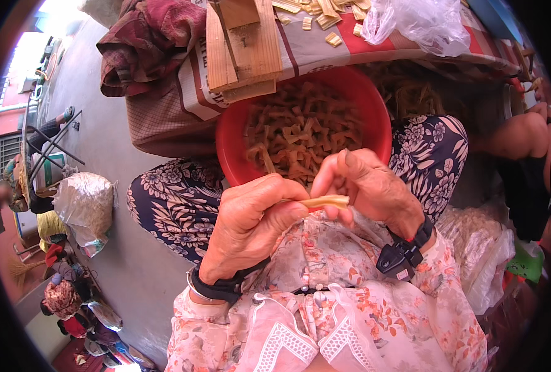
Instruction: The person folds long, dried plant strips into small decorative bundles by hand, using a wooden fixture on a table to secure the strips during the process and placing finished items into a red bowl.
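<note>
A round red plastic basin (226,146) sits between the person's knees. Beyond it, a cloth with red, white and grey checks (374,49) drapes over a raised surface, and a pale, grained wooden block with a slot (251,59) juts over the basin's far left rim, partly covering it. Left of that block lies a crumpled dark red plaid fabric (151,46); beyond the basin to the right are flat, pale yellow, ridged slices (328,9) and a filmy white plastic bag (415,25). Well left of the basin, a bulging translucent sack (86,208) stands on smooth grey floor. To its right shows another person's bare leg (517,141).

Short, knobbly, brownish pieces (300,127) fill the basin in a loose heap. Just on the wearer's side of the basin is a slim, glossy, yellowish strip (325,202), clamped between the left hand's (254,217) thumb and forefinger. The right hand (371,189) has its fingers curled at the other end; whether they grip it, I cannot tell. The strip's long axis runs left to right, nearly level, its exposed end pointing right.
</note>
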A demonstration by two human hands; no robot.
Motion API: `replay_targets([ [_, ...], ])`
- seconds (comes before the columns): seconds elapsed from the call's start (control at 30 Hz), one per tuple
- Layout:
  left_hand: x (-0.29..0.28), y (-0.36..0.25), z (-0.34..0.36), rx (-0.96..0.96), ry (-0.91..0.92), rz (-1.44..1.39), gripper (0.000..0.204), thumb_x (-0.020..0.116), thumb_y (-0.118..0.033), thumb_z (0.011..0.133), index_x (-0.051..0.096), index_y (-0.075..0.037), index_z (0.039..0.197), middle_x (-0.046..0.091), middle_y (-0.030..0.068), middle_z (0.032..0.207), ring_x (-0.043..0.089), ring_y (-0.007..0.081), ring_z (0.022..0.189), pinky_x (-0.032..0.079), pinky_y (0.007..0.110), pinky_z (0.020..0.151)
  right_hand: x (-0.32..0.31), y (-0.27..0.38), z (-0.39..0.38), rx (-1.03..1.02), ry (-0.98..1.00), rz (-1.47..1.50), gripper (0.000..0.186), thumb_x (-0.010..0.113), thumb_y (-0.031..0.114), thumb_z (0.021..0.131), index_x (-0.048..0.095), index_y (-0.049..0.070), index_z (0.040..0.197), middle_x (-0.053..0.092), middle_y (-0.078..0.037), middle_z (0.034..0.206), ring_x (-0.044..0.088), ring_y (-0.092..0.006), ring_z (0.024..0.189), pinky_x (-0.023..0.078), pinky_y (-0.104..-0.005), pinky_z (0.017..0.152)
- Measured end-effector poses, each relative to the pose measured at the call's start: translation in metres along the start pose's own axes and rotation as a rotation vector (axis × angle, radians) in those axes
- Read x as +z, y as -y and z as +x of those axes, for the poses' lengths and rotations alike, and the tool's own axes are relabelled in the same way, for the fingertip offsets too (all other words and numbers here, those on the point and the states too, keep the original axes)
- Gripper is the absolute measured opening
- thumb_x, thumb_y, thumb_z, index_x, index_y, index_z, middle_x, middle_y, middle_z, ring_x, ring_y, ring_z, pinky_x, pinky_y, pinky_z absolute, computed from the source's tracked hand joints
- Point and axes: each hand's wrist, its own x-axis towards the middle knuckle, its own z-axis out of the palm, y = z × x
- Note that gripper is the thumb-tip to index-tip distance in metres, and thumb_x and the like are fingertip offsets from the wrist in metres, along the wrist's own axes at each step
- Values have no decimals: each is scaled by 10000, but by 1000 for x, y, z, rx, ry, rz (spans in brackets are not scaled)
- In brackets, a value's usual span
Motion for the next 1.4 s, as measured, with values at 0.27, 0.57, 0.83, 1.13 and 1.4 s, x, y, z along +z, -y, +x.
replay_targets([
  [0.27,4,30,11,-133,5,-98,101,592,-24,811,590,25,899,566,58,737,510,121,636,406,259,543,14,-4,-8,95,-80,393,337,483,224,907,570,-25,698,538,-76,513,469,-102,348,397,-228,309],
  [0.57,2,39,-15,-415,-183,-493,168,560,-105,877,589,21,984,497,-62,730,392,5,616,299,149,518,-15,1,-12,-170,-71,711,358,428,290,938,576,-10,810,380,37,476,303,-48,342,295,-207,307],
  [0.83,30,52,9,-371,-297,-440,134,515,-136,908,563,-13,934,446,-49,605,340,8,471,263,159,421,25,-6,16,-319,-356,-113,279,479,171,909,548,-33,1086,451,-2,601,414,-82,486,359,-222,407],
  [1.13,25,48,14,-481,-144,-619,201,545,-235,898,538,-40,945,501,-48,685,352,-3,495,273,159,428,24,-12,19,-335,-321,-1594,403,560,27,794,477,-62,1178,602,-183,789,602,-297,672,474,-299,567],
  [1.4,19,42,17,-519,-295,-970,147,523,-178,902,554,-37,931,469,-37,656,324,1,479,263,156,418,26,-9,20,-697,-431,-1045,224,589,0,756,579,-59,972,585,-72,717,549,-135,560,470,-260,500],
])
